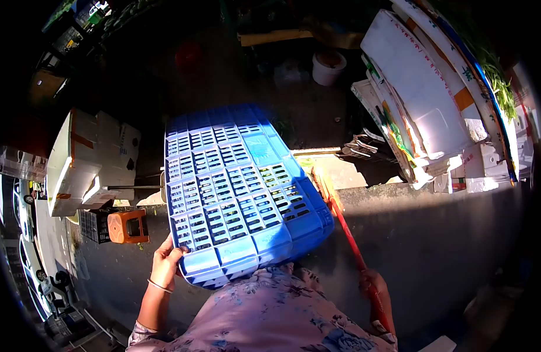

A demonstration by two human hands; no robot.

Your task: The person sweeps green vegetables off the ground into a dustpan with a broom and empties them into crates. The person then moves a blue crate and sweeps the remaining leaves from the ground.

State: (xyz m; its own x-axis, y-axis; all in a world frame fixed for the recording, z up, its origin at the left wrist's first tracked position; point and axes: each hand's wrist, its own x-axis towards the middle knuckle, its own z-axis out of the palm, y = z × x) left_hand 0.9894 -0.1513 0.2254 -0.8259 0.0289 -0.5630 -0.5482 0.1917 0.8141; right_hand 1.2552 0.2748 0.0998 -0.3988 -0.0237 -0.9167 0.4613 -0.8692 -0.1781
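A blue plastic crate [229,182] with slotted panels is tilted in front of my body, its near edge by my floral shirt. My left hand [167,261] grips its near left corner, thumb on top. Fingers of my right hand [374,286] are wrapped round the red handle of a broom [348,234]. The broom slants down to the ground along the crate's right side, where its yellowish lower end shows partly. What lies under the crate is hidden.
White foam boxes [423,88] are stacked at the right, with green leafy vegetables [499,88] beyond. At the left are more foam boxes [86,158], an orange stool [128,226] and a black crate [94,226]. A white bucket [328,67] stands in the shaded back.
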